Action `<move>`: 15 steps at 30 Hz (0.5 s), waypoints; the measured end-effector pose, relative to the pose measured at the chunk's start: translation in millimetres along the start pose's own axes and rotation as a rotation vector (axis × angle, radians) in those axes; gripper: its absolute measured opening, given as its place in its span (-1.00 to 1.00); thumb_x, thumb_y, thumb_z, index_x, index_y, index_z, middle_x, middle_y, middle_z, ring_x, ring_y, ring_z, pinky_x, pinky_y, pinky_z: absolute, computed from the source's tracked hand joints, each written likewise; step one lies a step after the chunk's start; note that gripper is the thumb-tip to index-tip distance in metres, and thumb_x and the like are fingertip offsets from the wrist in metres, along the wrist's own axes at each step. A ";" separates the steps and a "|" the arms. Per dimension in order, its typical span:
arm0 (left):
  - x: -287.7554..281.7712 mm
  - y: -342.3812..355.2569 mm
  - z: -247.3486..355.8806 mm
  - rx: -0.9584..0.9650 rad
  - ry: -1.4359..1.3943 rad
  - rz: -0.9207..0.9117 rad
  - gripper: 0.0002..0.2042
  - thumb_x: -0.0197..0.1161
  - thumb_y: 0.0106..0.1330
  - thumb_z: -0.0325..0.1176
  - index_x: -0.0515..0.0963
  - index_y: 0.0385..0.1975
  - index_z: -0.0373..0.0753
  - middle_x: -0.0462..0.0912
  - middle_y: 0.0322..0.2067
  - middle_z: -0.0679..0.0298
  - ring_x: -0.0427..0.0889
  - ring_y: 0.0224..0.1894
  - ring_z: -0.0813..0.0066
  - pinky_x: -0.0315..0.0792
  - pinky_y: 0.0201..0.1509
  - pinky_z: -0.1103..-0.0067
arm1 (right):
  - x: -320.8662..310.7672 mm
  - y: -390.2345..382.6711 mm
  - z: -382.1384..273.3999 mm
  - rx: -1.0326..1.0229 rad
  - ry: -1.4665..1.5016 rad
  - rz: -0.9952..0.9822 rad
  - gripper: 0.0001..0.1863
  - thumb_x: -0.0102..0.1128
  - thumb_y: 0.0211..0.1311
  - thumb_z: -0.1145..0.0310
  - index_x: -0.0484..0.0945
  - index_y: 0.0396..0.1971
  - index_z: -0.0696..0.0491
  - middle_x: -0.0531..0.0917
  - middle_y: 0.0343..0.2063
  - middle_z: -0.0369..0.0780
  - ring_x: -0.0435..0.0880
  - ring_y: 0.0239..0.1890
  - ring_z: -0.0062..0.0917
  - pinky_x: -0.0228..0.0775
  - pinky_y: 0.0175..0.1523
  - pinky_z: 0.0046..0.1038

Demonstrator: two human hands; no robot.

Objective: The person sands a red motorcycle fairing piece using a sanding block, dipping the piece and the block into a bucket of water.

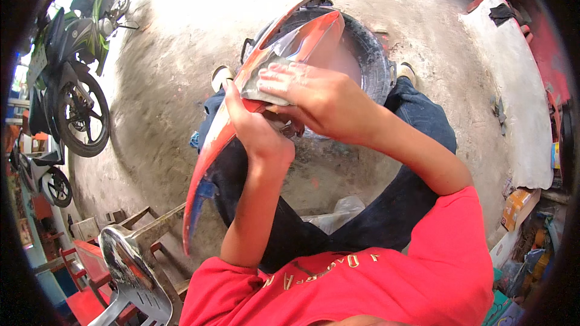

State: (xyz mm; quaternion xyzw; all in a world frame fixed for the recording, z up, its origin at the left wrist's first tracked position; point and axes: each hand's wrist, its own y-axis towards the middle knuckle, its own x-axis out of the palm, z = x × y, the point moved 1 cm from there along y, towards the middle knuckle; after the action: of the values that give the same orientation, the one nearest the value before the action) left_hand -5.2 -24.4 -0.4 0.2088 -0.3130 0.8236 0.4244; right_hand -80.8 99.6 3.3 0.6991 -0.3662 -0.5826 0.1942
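A long, curved motorcycle fairing panel (208,157), red-orange with dulled, whitish patches and a blue lower tip, slants across my lap and over a round black basin (379,63). My left hand (261,136) grips the panel's edge near its middle, thumb up along the surface and fingers curled underneath, partly hidden. On the upper face, my right hand (323,99) presses a grey sheet (251,87), which looks like wet sandpaper, with its fingers laid nearly flat on it. Cloudy pinkish water (347,60) shows in the basin beyond the panel.
The basin stands on a stained concrete floor (169,78) between my feet. Parked motorcycles (84,105) are at the left. Lower left are a grey plastic chair (136,284) and a wooden frame (160,223). A cardboard box (519,208) and clutter line the right side.
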 end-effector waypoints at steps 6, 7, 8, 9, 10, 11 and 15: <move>3.5 1.1 -2.4 -0.006 0.014 0.025 -0.38 -0.18 0.55 0.24 0.52 0.13 -0.20 0.69 -0.04 0.22 0.71 -0.09 0.38 0.59 -0.03 0.44 | -5.0 -3.0 41.0 0.576 0.028 -0.284 -0.62 0.16 0.26 0.34 0.64 0.09 -0.02 0.73 -0.01 -0.13 0.73 0.05 -0.23 0.58 0.13 -0.23; 3.0 -0.3 -0.1 0.004 0.005 0.031 -0.38 -0.18 0.55 0.24 0.52 0.13 -0.20 0.69 -0.04 0.22 0.71 -0.09 0.38 0.59 -0.03 0.44 | -0.5 0.6 23.9 0.417 0.086 -0.182 -0.62 0.16 0.26 0.35 0.64 0.08 -0.01 0.73 -0.02 -0.13 0.73 0.05 -0.23 0.58 0.13 -0.23; 3.3 -2.3 2.8 0.005 0.011 0.022 -0.36 -0.22 0.56 0.22 0.51 0.15 -0.26 0.67 0.02 0.16 0.67 0.00 0.30 0.52 0.11 0.40 | 3.1 3.2 8.6 0.257 0.145 -0.079 -0.61 0.16 0.26 0.35 0.64 0.08 0.00 0.73 -0.02 -0.12 0.73 0.05 -0.23 0.58 0.13 -0.23; 4.8 -2.9 2.4 0.001 0.011 0.012 -0.35 -0.23 0.56 0.21 0.50 0.16 -0.28 0.66 0.05 0.13 0.66 0.05 0.26 0.49 0.18 0.38 | 0.9 4.7 -3.6 0.250 0.139 -0.087 -0.61 0.16 0.26 0.35 0.64 0.08 0.00 0.73 -0.02 -0.12 0.73 0.05 -0.23 0.58 0.13 -0.23; 4.6 -2.5 2.8 0.002 0.017 0.009 -0.34 -0.25 0.57 0.20 0.50 0.17 -0.31 0.66 0.08 0.10 0.64 0.10 0.21 0.45 0.25 0.36 | 1.3 6.9 -16.3 0.179 0.152 -0.064 -0.61 0.16 0.25 0.36 0.64 0.08 0.02 0.74 -0.04 -0.11 0.72 0.05 -0.22 0.58 0.13 -0.23; 3.3 1.3 0.6 0.032 -0.006 0.006 -0.31 -0.25 0.55 0.24 0.51 0.16 -0.31 0.66 0.07 0.11 0.65 0.08 0.23 0.45 0.24 0.37 | 1.9 8.5 -22.5 0.108 0.164 -0.041 -0.61 0.16 0.24 0.37 0.64 0.08 0.03 0.74 -0.05 -0.10 0.72 0.05 -0.22 0.57 0.13 -0.23; -2.2 2.5 -11.9 0.061 0.021 0.008 -0.24 -0.25 0.49 0.36 0.53 0.13 -0.29 0.67 0.02 0.14 0.66 0.02 0.25 0.48 0.21 0.37 | -7.9 -4.7 59.6 0.508 -0.051 -0.392 -0.62 0.17 0.31 0.37 0.61 0.12 0.06 0.70 0.03 -0.08 0.77 -0.08 -0.26 0.66 -0.10 -0.34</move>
State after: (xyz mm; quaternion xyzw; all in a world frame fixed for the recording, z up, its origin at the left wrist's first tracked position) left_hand -7.0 -18.5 -11.1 0.2118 -0.2841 0.8366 0.4177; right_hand -136.9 117.7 -9.3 0.7678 -0.3628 -0.5162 -0.1117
